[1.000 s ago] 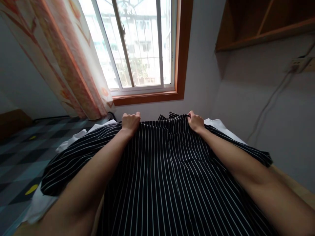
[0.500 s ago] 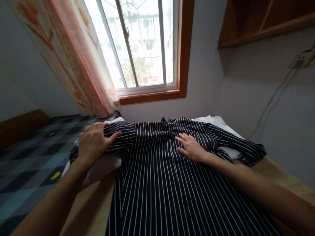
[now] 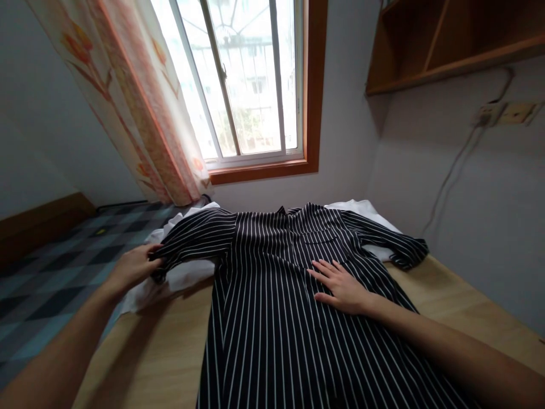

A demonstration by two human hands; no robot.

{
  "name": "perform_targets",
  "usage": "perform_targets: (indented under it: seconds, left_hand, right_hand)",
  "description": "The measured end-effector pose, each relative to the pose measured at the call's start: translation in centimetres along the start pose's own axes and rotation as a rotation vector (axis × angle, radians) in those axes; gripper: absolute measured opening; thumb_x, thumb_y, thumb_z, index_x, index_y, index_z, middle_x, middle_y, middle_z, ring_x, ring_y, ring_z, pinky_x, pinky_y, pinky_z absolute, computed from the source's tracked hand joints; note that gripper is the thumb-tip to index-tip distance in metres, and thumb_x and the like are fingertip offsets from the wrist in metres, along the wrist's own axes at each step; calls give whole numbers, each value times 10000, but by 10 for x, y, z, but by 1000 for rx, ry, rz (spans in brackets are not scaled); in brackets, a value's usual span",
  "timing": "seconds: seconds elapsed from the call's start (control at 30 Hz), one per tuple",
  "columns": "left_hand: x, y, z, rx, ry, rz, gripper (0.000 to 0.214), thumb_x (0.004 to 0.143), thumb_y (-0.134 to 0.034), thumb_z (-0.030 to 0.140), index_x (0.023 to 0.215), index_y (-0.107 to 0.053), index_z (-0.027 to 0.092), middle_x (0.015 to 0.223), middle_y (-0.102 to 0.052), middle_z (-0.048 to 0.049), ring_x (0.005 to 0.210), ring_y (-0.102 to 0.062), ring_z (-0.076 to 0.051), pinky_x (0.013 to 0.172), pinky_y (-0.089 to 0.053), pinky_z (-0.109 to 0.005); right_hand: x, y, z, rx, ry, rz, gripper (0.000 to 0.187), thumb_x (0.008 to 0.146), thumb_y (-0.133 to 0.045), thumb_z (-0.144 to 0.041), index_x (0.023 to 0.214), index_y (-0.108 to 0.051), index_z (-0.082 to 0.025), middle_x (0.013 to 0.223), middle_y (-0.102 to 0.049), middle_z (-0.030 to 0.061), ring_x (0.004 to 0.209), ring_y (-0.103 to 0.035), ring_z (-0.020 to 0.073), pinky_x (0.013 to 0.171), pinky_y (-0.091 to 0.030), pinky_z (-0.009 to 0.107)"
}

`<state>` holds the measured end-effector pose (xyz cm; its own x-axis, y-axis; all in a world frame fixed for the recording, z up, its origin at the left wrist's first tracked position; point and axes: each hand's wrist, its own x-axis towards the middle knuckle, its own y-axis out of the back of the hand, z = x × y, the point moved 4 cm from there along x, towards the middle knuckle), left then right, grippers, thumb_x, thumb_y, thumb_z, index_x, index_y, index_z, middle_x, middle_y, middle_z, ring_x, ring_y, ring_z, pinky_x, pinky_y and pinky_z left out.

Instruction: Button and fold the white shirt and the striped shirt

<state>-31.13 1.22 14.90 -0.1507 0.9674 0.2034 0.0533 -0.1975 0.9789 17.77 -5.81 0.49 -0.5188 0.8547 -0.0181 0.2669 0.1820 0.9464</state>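
Observation:
A black shirt with white stripes (image 3: 264, 318) lies spread on a wooden board or tabletop (image 3: 170, 341), its collar toward the window. At the end of the left-hand sleeve (image 3: 196, 236), my left hand (image 3: 135, 266) pinches the cuff between thumb and fingers. My right hand (image 3: 340, 287) rests flat on the shirt's front, below the chest pocket, with its fingers spread. The other sleeve (image 3: 387, 236) stretches out to the right. White cloth (image 3: 187, 277) shows from under the shirt at the left, and more of it at the back right.
A bed with a checked cover (image 3: 46, 301) adjoins the board on the left. Behind are a window (image 3: 255, 85) and a flowered curtain (image 3: 149, 113). A wooden shelf (image 3: 447, 62) and a wall socket with a cord (image 3: 489, 113) are at the upper right.
My left hand has moved down and left from above the sleeve to its cuff, and the sleeve now extends further outward. My right hand has slid lower on the shirt's front.

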Motion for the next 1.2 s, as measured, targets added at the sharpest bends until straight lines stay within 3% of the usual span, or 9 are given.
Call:
perform_targets:
  seconds: [0.1, 0.27, 0.37, 0.43, 0.53, 0.63, 0.73, 0.9, 1.2]
  left_hand:
    - [-2, 11, -7, 75, 153, -14, 430, 828, -419, 299, 1173, -648, 187, 1112, -703, -108, 948, -649, -269, 722, -464, -294]
    - [-10, 65, 29, 93, 306, 316, 423, 901, -353, 269, 1231, -598, 171, 1189, -642, -169, 958, -639, -350, 737, -498, -456]
    - [-17, 92, 92, 117, -59, 587, 410, 937, -304, 190, 1236, -562, 80, 1360, -525, -186, 1116, -574, -349, 898, -459, -516]
    - [-30, 87, 140, 166, -413, 611, 391, 931, -316, 132, 1209, -588, 85, 1434, -466, -149, 1297, -436, -340, 1071, -326, -522]
    - [-63, 38, 199, 205, -938, 303, 369, 885, -395, 74, 1105, -664, 198, 1376, -549, -64, 1383, -345, -297, 1155, -197, -512]
    - [-97, -13, 220, 151, -1270, 46, 308, 888, -466, 120, 1082, -673, 242, 1412, -526, -32, 1334, -422, -267, 1136, -262, -470]
    - [-89, -30, 210, 69, -1179, 24, 234, 910, -486, 195, 1042, -678, 219, 1305, -609, -68, 1224, -522, -260, 1055, -365, -438]
    - [-31, -25, 182, -105, -658, 86, 323, 915, -492, 347, 1139, -627, 159, 1172, -663, -124, 1103, -599, -262, 955, -448, -391]
    - [-45, -99, 195, -130, -491, -98, 664, 851, -555, 493, 1363, -442, 87, 1397, -494, -236, 1290, -484, -322, 1040, -383, -411]
  right_hand:
    - [-2, -1, 1, 11, -7, 36, 729, 902, -308, -712, 1500, -317, -295, 1598, -197, 25, 1477, -125, 261, 1192, -62, 496]
    - [-2, -1, 0, 21, -7, 76, 720, 899, -345, -702, 1481, -366, -278, 1582, -251, 41, 1467, -175, 263, 1190, -85, 504]
    - [-2, -1, 0, 24, -8, 92, 711, 899, -367, -691, 1470, -387, -268, 1578, -264, 48, 1464, -188, 263, 1190, -90, 507]
    - [-2, -1, 2, 48, -10, 104, 700, 888, -408, -683, 1451, -419, -267, 1570, -290, 49, 1460, -199, 265, 1190, -93, 511]
    - [0, 1, 11, 188, -30, 139, 659, 882, -472, -641, 1407, -476, -242, 1522, -387, 73, 1422, -297, 272, 1177, -167, 518]
    - [6, 8, 25, 434, -93, 201, 659, 914, -458, -584, 1452, -395, -209, 1458, -467, 118, 1331, -443, 260, 1099, -352, 479]
    - [19, 16, 30, 585, -165, 217, 685, 930, -448, -555, 1508, -264, -237, 1448, -470, 135, 1255, -521, 265, 1003, -454, 460]
    - [46, 18, 0, 473, -184, 196, 765, 904, -464, -610, 1526, -210, -242, 1472, -440, 138, 1209, -547, 270, 986, -466, 443]
    - [34, -8, -18, 20, -92, 99, 791, 879, -288, -750, 1501, -317, -262, 1590, -229, 72, 1472, -145, 276, 1175, -56, 541]
